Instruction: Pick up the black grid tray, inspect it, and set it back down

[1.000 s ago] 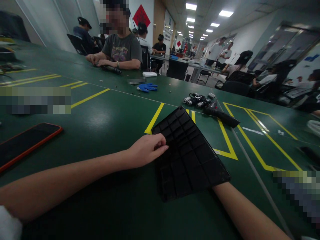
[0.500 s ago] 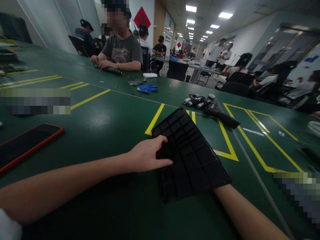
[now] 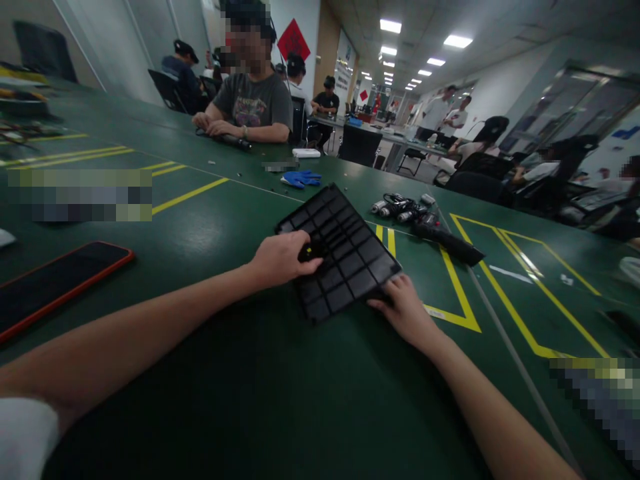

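Observation:
Between my hands is a black gridded panel [image 3: 345, 250], a flat tray-like piece with rows of square cells, held tilted above the green table [image 3: 280, 387]. My left hand [image 3: 280, 260] grips its left edge, thumb and fingers on the gridded face. A small yellow spot shows in the dark area between that thumb and the fingers; what it is I cannot make out. At the near right corner, my right hand [image 3: 407, 310] pinches the panel with fingers over the edge and thumb below. The panel's underside is hidden.
An orange-edged phone [image 3: 65, 283] lies at left. Beyond the panel are a blue glove [image 3: 301, 179], a white box [image 3: 306, 153], a bundle of cables with metal connectors [image 3: 400, 207] and a black tool-like object [image 3: 450, 243]. Yellow tape [image 3: 463, 293] marks the table. A person [image 3: 255, 107] sits opposite.
The panel has moved away from me and a little left, turning slightly. My right hand, hidden beneath it before, now shows at its near right corner. My left hand keeps its hold.

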Demonstrator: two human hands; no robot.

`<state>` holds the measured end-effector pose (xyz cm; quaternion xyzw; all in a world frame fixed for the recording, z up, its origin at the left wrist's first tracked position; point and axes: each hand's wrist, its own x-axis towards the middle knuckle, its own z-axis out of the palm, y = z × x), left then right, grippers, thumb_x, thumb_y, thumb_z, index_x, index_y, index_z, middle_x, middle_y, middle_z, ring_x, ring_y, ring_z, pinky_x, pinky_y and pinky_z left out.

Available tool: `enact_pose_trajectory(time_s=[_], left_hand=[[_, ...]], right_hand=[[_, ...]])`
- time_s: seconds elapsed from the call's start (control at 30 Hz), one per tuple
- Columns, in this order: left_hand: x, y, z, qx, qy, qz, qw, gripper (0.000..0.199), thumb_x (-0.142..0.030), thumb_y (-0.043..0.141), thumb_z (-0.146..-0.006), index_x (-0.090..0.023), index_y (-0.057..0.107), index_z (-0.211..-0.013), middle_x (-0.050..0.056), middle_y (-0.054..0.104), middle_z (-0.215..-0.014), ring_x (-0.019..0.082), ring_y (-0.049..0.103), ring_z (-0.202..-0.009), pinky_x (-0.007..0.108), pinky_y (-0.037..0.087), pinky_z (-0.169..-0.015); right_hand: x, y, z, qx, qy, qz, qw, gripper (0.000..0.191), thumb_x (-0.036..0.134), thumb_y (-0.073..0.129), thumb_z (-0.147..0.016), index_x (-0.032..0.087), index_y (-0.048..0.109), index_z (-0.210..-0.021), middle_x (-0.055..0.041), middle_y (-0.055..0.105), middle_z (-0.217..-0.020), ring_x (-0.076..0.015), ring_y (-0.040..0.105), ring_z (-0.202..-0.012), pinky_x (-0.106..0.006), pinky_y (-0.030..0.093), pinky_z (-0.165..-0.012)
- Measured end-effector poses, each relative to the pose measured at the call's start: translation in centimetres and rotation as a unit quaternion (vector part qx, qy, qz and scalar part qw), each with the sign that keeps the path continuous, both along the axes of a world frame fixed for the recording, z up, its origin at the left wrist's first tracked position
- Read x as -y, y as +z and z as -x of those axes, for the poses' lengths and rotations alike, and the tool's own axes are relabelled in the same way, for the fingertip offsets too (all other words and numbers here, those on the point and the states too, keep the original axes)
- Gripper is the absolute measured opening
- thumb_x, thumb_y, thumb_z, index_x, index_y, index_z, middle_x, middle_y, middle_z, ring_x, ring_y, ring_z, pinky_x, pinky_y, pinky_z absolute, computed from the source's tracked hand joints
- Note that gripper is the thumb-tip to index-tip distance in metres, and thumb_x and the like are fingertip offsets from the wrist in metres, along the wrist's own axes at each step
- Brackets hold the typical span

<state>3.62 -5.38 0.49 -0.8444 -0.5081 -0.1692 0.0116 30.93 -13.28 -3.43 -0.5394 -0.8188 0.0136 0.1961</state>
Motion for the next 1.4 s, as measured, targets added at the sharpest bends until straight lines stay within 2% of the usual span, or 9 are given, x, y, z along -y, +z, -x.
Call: enact_pose_trajectory(time_s=[0.2, 0.47, 0.67, 0.77, 0.9, 1.07, 1.2, 1.3, 1.4], left_hand=[[-8.2, 1.0, 6.6, -0.002, 0.262, 0.025, 0.965, 0.059, -0.062, 0.04, -0.078, -0.009, 0.059, -0.095, 0.016, 0.061, -0.094, 0.029, 0.056, -0.089, 0.038, 0.041, -0.073], [-10.5, 0.9, 9.8, -0.03, 0.29, 0.058, 0.955, 0.063, -0.069, 0.047, -0.07, -0.008, 0.056, -0.082, 0.011, 0.055, -0.08, 0.031, 0.054, -0.091, 0.038, 0.041, -0.073], [-5.4, 1.5, 6.2, 0.063, 0.119, -0.022, 0.991, 0.033, -0.024, 0.028, -0.091, -0.009, 0.051, -0.109, 0.011, 0.059, -0.095, 0.023, 0.054, -0.093, 0.036, 0.042, -0.08], [-1.2, -0.2, 3.8, 0.08, -0.014, 0.033, 0.996, 0.037, -0.008, 0.032, -0.083, -0.009, 0.05, -0.115, 0.008, 0.063, -0.095, 0.017, 0.058, -0.086, 0.029, 0.046, -0.079], [2.7, -2.8, 2.2, 0.04, -0.197, 0.077, 0.977, 0.048, 0.0, 0.033, -0.078, -0.015, 0.05, -0.121, 0.009, 0.05, -0.13, 0.018, 0.044, -0.121, 0.037, 0.034, -0.102], [3.1, -2.9, 2.1, 0.003, -0.22, 0.096, 0.971, 0.037, -0.01, 0.034, -0.087, -0.013, 0.054, -0.118, 0.011, 0.053, -0.128, 0.019, 0.044, -0.122, 0.04, 0.034, -0.103], [4.2, -2.0, 1.7, 0.017, -0.248, 0.033, 0.968, 0.033, -0.018, 0.038, -0.089, -0.009, 0.054, -0.117, 0.015, 0.053, -0.127, 0.023, 0.042, -0.123, 0.044, 0.031, -0.104], [6.8, -1.3, 0.7, 0.001, -0.331, 0.058, 0.942, 0.032, -0.019, 0.042, -0.088, -0.012, 0.054, -0.118, 0.013, 0.053, -0.127, 0.022, 0.042, -0.124, 0.041, 0.03, -0.105], [8.9, -0.8, -0.4, -0.018, -0.404, 0.113, 0.907, 0.029, -0.019, 0.048, -0.086, -0.017, 0.056, -0.114, 0.01, 0.054, -0.127, 0.021, 0.045, -0.12, 0.038, 0.033, -0.103]], right_hand=[[-2.2, 0.1, -5.2, 0.021, -0.206, 0.009, 0.978, 0.049, 0.036, 0.048, -0.082, 0.022, 0.044, -0.129, -0.0112, 0.055, -0.116, -0.0322, 0.043, -0.107, -0.049, 0.04, -0.089], [-2.9, -1.2, -7.4, 0.087, -0.23, 0.019, 0.969, 0.053, 0.046, 0.042, -0.082, 0.018, 0.048, -0.127, -0.0142, 0.053, -0.12, -0.0329, 0.044, -0.109, -0.048, 0.04, -0.089], [-1.3, 0.4, -3.5, 0.059, -0.224, -0.088, 0.969, 0.058, 0.045, 0.042, -0.083, 0.009, 0.045, -0.128, -0.0176, 0.045, -0.129, -0.035, 0.03, -0.124, -0.052, 0.03, -0.101], [0.8, 0.9, 0.8, 0.033, -0.139, -0.057, 0.988, 0.056, 0.044, 0.041, -0.084, 0.012, 0.041, -0.13, -0.0148, 0.043, -0.133, -0.0324, 0.029, -0.127, -0.053, 0.031, -0.103], [4.4, 1.3, 6.7, 0.038, 0.021, 0.028, 0.999, 0.055, 0.042, 0.042, -0.085, 0.02, 0.034, -0.135, -0.0095, 0.036, -0.141, -0.0301, 0.025, -0.132, -0.056, 0.024, -0.107], [6.1, 1.7, 9.1, 0.047, 0.126, 0.093, 0.987, 0.046, 0.037, 0.035, -0.09, 0.025, 0.036, -0.134, -0.0062, 0.04, -0.14, -0.0278, 0.032, -0.13, -0.057, 0.023, -0.107], [3.7, 1.9, 5.8, 0.061, 0.052, -0.011, 0.997, 0.044, 0.032, 0.037, -0.089, 0.022, 0.039, -0.132, -0.0078, 0.044, -0.136, -0.0257, 0.034, -0.128, -0.055, 0.023, -0.108], [1.0, 1.8, 1.3, 0.087, -0.095, -0.11, 0.986, 0.044, 0.033, 0.035, -0.088, 0.019, 0.043, -0.129, -0.0121, 0.046, -0.133, -0.0288, 0.033, -0.128, -0.058, 0.021, -0.106], [-1.1, 1.1, -2.9, 0.142, -0.222, -0.1, 0.959, 0.05, 0.043, 0.038, -0.085, 0.018, 0.044, -0.128, -0.014, 0.047, -0.131, -0.0365, 0.032, -0.126, -0.068, 0.02, -0.098]])
